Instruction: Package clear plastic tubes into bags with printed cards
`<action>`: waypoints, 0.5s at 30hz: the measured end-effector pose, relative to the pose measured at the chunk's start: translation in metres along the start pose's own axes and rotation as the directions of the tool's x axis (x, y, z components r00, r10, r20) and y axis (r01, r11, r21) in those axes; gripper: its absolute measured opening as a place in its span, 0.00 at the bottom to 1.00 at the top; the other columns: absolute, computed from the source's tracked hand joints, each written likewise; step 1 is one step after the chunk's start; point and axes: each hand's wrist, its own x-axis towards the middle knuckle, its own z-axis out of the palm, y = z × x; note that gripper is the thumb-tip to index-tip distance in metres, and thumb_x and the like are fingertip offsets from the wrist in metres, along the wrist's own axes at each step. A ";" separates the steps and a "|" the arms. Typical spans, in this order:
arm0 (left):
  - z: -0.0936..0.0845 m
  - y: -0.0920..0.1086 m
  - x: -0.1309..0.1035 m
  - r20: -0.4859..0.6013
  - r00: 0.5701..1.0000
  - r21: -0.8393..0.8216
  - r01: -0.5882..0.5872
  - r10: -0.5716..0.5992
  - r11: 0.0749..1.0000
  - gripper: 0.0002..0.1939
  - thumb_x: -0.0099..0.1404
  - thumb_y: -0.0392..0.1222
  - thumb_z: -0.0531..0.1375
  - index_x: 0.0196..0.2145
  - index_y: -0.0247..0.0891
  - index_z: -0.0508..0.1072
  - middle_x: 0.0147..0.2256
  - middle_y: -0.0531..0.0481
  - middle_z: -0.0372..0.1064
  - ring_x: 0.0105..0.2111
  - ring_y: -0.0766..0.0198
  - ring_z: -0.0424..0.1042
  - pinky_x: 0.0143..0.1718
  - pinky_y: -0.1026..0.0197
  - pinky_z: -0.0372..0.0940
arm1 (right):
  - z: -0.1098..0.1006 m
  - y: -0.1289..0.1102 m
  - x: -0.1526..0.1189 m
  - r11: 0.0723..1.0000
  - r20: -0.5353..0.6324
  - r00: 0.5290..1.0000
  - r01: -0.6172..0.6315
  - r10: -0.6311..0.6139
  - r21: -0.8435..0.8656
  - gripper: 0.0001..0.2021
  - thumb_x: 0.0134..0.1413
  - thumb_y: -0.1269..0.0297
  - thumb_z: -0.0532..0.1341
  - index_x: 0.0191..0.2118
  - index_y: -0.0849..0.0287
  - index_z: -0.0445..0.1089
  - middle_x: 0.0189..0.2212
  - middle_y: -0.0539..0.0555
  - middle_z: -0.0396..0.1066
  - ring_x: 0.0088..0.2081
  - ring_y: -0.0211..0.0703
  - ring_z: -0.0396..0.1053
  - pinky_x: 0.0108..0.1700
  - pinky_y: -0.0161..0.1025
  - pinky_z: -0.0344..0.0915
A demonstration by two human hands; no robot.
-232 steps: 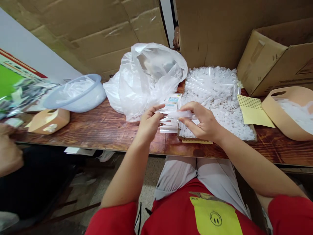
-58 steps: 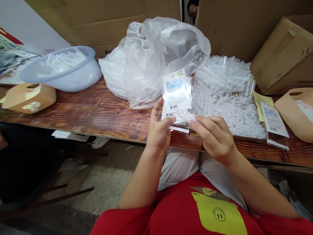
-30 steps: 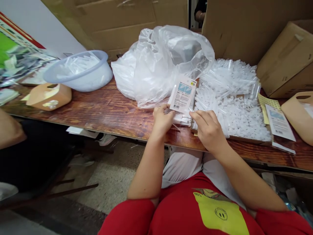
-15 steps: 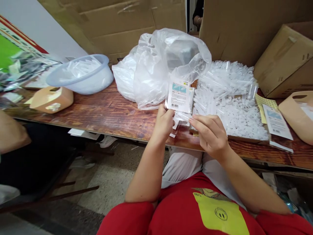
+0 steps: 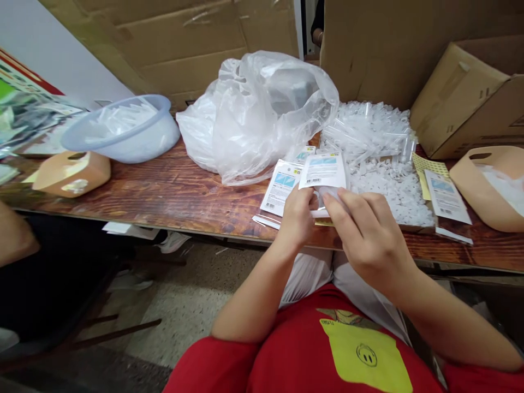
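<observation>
My left hand (image 5: 301, 215) is closed on the lower left edge of a clear packet with a printed card (image 5: 323, 170), lifted just above the table. The fingers of my right hand (image 5: 366, 234) press together at the packet's lower right edge, over its clear part. Left of my left hand, another carded packet (image 5: 277, 191) lies on the table, with one more partly hidden behind. Beyond my right hand spread small white plastic pieces (image 5: 403, 199) and clear tubes (image 5: 374, 128).
A large plastic bag (image 5: 249, 120) stands behind the packets. Left are a blue basin (image 5: 135, 139) and a peach basket (image 5: 73, 174); right are another peach basket (image 5: 478, 191), a carded packet (image 5: 446, 196) and a cardboard box (image 5: 462, 98). A person's arm (image 5: 14, 234) is far left.
The held packet has moved right and tilted flatter, with both hands shifted right. A carded packet now shows on the table to the left of it. The view has shifted slightly right.
</observation>
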 end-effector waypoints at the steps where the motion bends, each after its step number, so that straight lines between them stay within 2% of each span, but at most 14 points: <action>1: 0.002 0.000 -0.002 0.016 0.999 0.035 -0.045 0.044 0.998 0.09 0.61 0.38 0.63 0.24 0.40 0.68 0.27 0.49 0.62 0.33 0.59 0.65 0.36 0.59 0.65 | 0.001 0.003 0.003 1.000 0.016 1.000 -0.009 0.009 -0.002 0.21 0.68 0.75 0.54 0.63 0.72 0.66 0.50 0.72 0.74 0.46 0.56 0.69 0.47 0.54 0.72; 3: 0.006 0.002 -0.005 0.035 0.996 0.050 -0.087 0.085 0.995 0.07 0.60 0.36 0.63 0.24 0.40 0.70 0.31 0.48 0.67 0.39 0.56 0.67 0.40 0.58 0.67 | -0.002 0.013 0.007 0.997 0.048 0.999 -0.028 0.025 0.069 0.21 0.69 0.75 0.52 0.64 0.71 0.66 0.51 0.72 0.72 0.49 0.56 0.70 0.50 0.54 0.73; 5: 0.011 0.007 -0.006 0.037 0.997 0.008 -0.063 0.063 0.998 0.08 0.61 0.37 0.62 0.24 0.40 0.70 0.33 0.48 0.68 0.38 0.57 0.68 0.36 0.60 0.67 | -0.010 0.028 0.009 0.971 0.090 0.994 -0.086 0.068 0.223 0.24 0.69 0.70 0.56 0.68 0.64 0.63 0.57 0.69 0.68 0.55 0.55 0.69 0.54 0.53 0.73; 8: 0.022 0.020 -0.004 0.075 0.996 -0.106 0.063 -0.055 0.992 0.08 0.64 0.41 0.61 0.27 0.38 0.70 0.31 0.49 0.67 0.28 0.65 0.65 0.25 0.65 0.62 | -0.029 0.053 0.005 0.877 0.149 0.973 -0.223 0.175 0.426 0.36 0.65 0.56 0.65 0.74 0.50 0.55 0.62 0.63 0.64 0.56 0.52 0.70 0.55 0.52 0.74; 10: 0.032 0.029 -0.003 0.134 0.975 -0.200 0.199 -0.175 0.959 0.09 0.66 0.43 0.59 0.29 0.38 0.69 0.27 0.51 0.62 0.21 0.70 0.56 0.19 0.67 0.53 | -0.037 0.068 -0.001 0.825 0.172 0.953 -0.302 0.249 0.478 0.38 0.62 0.49 0.66 0.74 0.47 0.56 0.62 0.61 0.64 0.52 0.50 0.72 0.51 0.49 0.76; 12: 0.043 0.034 -0.005 0.196 0.944 -0.272 0.313 -0.266 0.910 0.09 0.66 0.43 0.58 0.30 0.38 0.67 0.24 0.53 0.56 0.18 0.72 0.49 0.17 0.68 0.46 | -0.039 0.079 -0.009 0.796 0.188 0.937 -0.350 0.295 0.493 0.37 0.62 0.45 0.66 0.72 0.47 0.60 0.66 0.61 0.63 0.54 0.51 0.73 0.49 0.47 0.77; 13: 0.049 0.034 -0.006 0.215 0.935 -0.282 0.335 -0.281 0.899 0.08 0.66 0.43 0.58 0.30 0.39 0.66 0.23 0.54 0.53 0.18 0.72 0.48 0.17 0.68 0.46 | -0.038 0.084 -0.013 0.792 0.196 0.932 -0.362 0.304 0.491 0.37 0.61 0.44 0.66 0.72 0.47 0.61 0.68 0.61 0.62 0.57 0.53 0.72 0.52 0.49 0.77; 15: 0.059 0.029 -0.008 0.227 0.945 -0.238 0.289 -0.236 0.927 0.10 0.66 0.45 0.59 0.29 0.40 0.66 0.23 0.54 0.54 0.20 0.69 0.53 0.18 0.66 0.50 | -0.036 0.090 -0.019 0.795 0.209 0.926 -0.376 0.313 0.476 0.36 0.59 0.43 0.68 0.70 0.48 0.65 0.69 0.61 0.62 0.64 0.58 0.67 0.59 0.55 0.74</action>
